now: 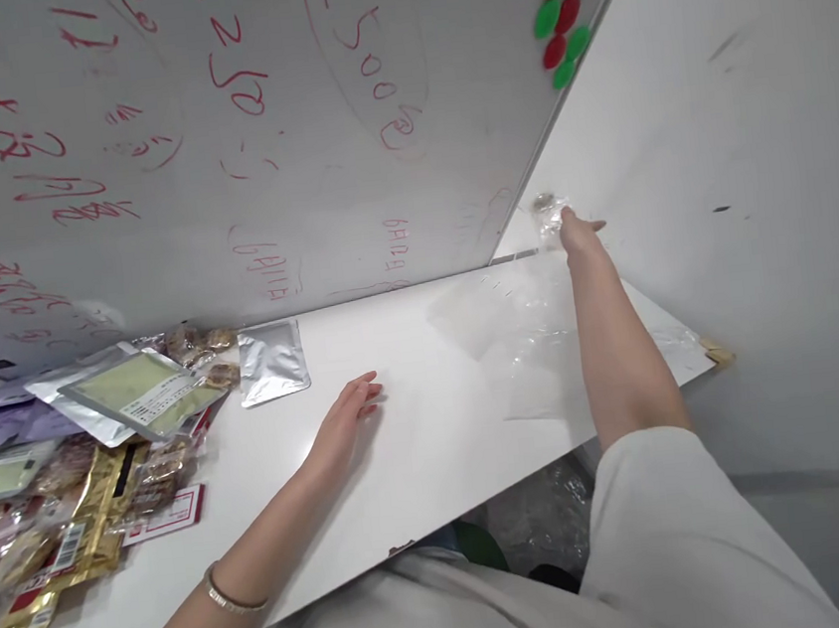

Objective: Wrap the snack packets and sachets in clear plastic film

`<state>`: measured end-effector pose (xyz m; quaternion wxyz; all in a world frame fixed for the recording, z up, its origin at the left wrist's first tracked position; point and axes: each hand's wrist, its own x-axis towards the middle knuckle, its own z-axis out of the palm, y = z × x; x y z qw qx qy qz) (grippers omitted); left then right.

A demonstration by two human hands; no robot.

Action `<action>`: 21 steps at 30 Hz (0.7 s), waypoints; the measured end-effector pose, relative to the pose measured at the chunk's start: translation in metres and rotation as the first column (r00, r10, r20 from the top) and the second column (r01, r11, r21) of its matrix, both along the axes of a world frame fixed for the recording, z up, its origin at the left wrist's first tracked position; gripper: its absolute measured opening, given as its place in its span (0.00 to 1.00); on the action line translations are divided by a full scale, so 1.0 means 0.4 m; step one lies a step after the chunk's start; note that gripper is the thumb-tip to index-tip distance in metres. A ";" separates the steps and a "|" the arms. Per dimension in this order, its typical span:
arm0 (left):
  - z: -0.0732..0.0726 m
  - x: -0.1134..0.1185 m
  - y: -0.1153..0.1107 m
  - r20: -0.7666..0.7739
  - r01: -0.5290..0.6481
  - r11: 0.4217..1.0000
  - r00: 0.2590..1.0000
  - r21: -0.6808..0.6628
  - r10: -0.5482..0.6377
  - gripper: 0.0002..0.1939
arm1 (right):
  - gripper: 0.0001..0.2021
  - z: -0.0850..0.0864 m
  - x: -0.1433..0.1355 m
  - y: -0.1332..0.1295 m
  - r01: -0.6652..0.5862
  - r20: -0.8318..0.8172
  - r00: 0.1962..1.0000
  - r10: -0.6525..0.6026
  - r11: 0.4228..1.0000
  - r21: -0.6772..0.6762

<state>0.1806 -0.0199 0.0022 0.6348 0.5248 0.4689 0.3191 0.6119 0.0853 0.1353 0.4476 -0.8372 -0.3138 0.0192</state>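
My left hand (347,420) is over the middle of the white table (420,464), palm inward and fingers apart, holding nothing. To its left a silver foil pouch (273,362) lies flat by the whiteboard. My right arm is stretched out to the far right, where my right hand (577,230) has its fingers closed on a small clear plastic packet (549,220) beside the whiteboard's edge. Below that hand, clear plastic bags (534,367) lie on the table, partly behind my forearm.
A whiteboard (299,167) with red writing and round magnets (562,14) stands along the table's back. Piled at the left are green-labelled pouches (142,388), gold packets (89,528) and a red-edged box (175,513). A white wall (776,217) bounds the right.
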 end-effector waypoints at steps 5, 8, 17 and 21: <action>0.020 -0.024 -0.004 -0.010 -0.026 0.999 1.000 -0.034 0.026 0.22 | 0.42 -0.126 -0.175 -0.026 -0.186 0.201 0.922 0.332 0.833 -0.521; 0.041 -0.041 -0.008 0.022 -0.040 0.998 0.999 -0.052 0.041 0.17 | 0.39 -0.247 -0.316 -0.083 -0.324 0.246 0.771 0.587 0.695 -0.641; 0.071 -0.135 -0.030 0.047 -0.240 0.969 0.970 0.059 0.237 0.14 | 0.17 -0.296 -0.574 -0.177 -0.693 0.495 0.213 0.843 0.487 -0.531; 0.054 -0.198 -0.020 0.114 -0.373 0.907 0.927 0.197 0.356 0.25 | 0.15 -0.270 -0.660 -0.254 -0.943 0.708 -0.194 0.679 0.071 -0.326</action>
